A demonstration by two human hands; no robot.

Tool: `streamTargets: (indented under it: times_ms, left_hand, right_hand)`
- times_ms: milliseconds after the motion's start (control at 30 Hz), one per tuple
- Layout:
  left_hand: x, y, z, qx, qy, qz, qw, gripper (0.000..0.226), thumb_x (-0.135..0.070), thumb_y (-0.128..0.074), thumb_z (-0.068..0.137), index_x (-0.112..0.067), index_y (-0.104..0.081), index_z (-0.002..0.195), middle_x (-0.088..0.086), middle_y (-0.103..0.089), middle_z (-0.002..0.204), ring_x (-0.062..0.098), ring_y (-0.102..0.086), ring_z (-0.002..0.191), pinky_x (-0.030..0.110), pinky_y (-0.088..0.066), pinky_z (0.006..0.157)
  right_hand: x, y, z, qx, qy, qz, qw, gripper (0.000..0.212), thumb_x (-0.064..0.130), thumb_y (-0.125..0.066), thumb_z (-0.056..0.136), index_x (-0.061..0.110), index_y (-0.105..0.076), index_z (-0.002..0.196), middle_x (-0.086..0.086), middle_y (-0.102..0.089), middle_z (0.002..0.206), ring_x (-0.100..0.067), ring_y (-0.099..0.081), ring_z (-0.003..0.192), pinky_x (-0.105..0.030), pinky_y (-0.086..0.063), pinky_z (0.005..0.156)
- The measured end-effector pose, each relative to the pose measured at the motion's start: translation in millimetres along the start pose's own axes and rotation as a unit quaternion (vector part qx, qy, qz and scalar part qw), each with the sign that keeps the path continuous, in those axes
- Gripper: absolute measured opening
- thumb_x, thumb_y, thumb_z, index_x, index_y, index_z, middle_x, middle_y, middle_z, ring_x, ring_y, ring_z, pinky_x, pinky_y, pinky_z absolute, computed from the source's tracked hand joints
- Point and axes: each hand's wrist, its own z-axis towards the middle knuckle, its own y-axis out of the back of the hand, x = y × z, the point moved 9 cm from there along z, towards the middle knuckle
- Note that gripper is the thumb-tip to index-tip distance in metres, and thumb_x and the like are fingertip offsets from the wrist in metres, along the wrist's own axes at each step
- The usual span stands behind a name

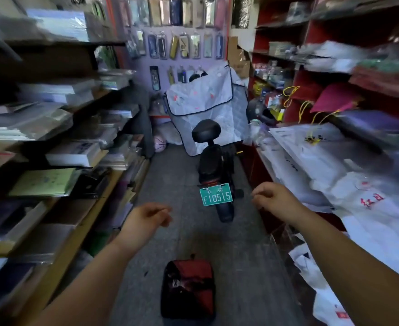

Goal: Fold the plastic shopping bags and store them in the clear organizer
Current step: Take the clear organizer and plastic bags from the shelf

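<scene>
Here both arms reach forward over the floor (193,236) of a narrow shop aisle. The left hand (146,216) and right hand (272,197) hang empty, fingers loosely curled. White plastic bags (358,208) lie heaped on the shelf just right of the right hand. Farther ahead stands a scooter (215,170).

Two bare forearms are seen, one per side, uncovered along the whole visible length; no sleeve edge is reached within the picture. Left hand (146,216) and right hand (272,196) are bare too: nothing is worn on wrists or on the fingers that show. Fingertips are smeared by motion blur, so finer detail cannot be made out.
</scene>
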Motion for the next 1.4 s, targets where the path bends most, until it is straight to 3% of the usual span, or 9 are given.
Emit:
streamTargets:
  times_ms: [333,533,700,833,967,1133,1200,1267,1400]
  left_hand:
    - [40,25,228,0.067,0.006,-0.01,0.998,0.016,-0.003,-0.051,0.09,-0.008,-0.064,0.081,-0.011,-0.063,0.05,-0.004,-0.058,0.049,0.017,-0.044,0.06]
    - [33,-41,317,0.204,-0.005,-0.014,0.979,0.015,0.001,-0.049,0.09,-0.006,-0.062,0.085,-0.008,-0.062,0.052,-0.007,-0.056,0.043,0.006,-0.043,0.05]
    - [22,-138,316,0.335,-0.032,0.005,0.942,0.021,0.006,-0.05,0.088,-0.006,-0.066,0.079,-0.007,-0.062,0.051,-0.002,-0.058,0.05,0.006,-0.045,0.054]
    - [15,-205,301,0.393,-0.056,0.057,0.916,0.014,0.001,-0.052,0.089,-0.006,-0.065,0.086,0.002,-0.062,0.072,0.019,-0.058,0.072,0.007,-0.043,0.06]
    - [11,-262,294,0.429,-0.054,0.083,0.898,0.023,-0.001,-0.053,0.089,-0.015,-0.066,0.076,0.009,-0.065,0.081,0.029,-0.061,0.085,0.038,-0.046,0.089]
    - [-11,-329,279,0.439,-0.051,0.062,0.895,0.018,-0.001,-0.049,0.091,-0.009,-0.064,0.086,0.006,-0.063,0.075,0.022,-0.059,0.073,0.033,-0.046,0.078]
    - [-12,-358,261,0.483,-0.061,0.087,0.869,0.02,-0.003,-0.049,0.092,-0.012,-0.063,0.081,0.002,-0.064,0.075,0.017,-0.059,0.073,0.029,-0.046,0.074]
    - [-8,-385,241,0.522,-0.07,0.123,0.841,0.025,-0.005,-0.049,0.092,-0.02,-0.062,0.075,-0.002,-0.064,0.077,0.016,-0.059,0.077,0.024,-0.045,0.072]
    - [13,-426,212,0.565,-0.054,0.187,0.802,0.015,-0.006,-0.047,0.093,-0.011,-0.059,0.086,-0.005,-0.058,0.076,0.007,-0.053,0.072,0.008,-0.04,0.059]
  right_hand:
    - [-1,-66,180,-0.037,-0.061,-0.005,0.997,0.013,0.0,-0.056,0.086,0.013,-0.055,0.081,0.003,-0.057,0.07,0.004,-0.056,0.052,-0.004,-0.04,0.05]
    - [-33,-70,204,-0.104,-0.163,-0.021,0.981,0.008,0.008,-0.059,0.085,0.016,-0.057,0.088,-0.004,-0.06,0.087,-0.013,-0.055,0.075,-0.022,-0.043,0.075]
    - [-91,-29,165,-0.209,-0.265,-0.014,0.941,0.011,0.011,-0.059,0.085,0.013,-0.067,0.091,0.015,-0.053,0.066,0.004,-0.048,0.059,-0.003,-0.037,0.051]
    - [-136,-2,134,-0.262,-0.315,0.032,0.912,0.014,0.007,-0.056,0.085,0.019,-0.062,0.08,0.013,-0.053,0.064,0.006,-0.051,0.048,-0.006,-0.038,0.05]
    - [-174,23,115,-0.281,-0.336,0.055,0.897,0.024,0.004,-0.054,0.085,0.023,-0.059,0.071,0.006,-0.057,0.072,-0.009,-0.053,0.066,-0.011,-0.039,0.057]
    - [-224,61,84,-0.317,-0.373,0.1,0.867,0.031,0.0,-0.05,0.087,0.021,-0.056,0.065,-0.002,-0.06,0.074,-0.022,-0.055,0.074,-0.022,-0.047,0.067]
    - [-236,73,68,-0.327,-0.381,0.112,0.857,0.032,0.001,-0.049,0.088,0.021,-0.054,0.063,-0.001,-0.061,0.076,-0.018,-0.055,0.068,-0.013,-0.044,0.06]
    - [-248,84,51,-0.346,-0.384,0.131,0.846,0.02,0.001,-0.049,0.088,0.01,-0.061,0.076,0.003,-0.058,0.068,-0.008,-0.053,0.06,-0.005,-0.04,0.05]
    - [-274,101,26,-0.394,-0.399,0.139,0.816,0.018,0.001,-0.049,0.087,0.003,-0.066,0.094,0.001,-0.06,0.067,-0.005,-0.052,0.059,-0.014,-0.042,0.058]
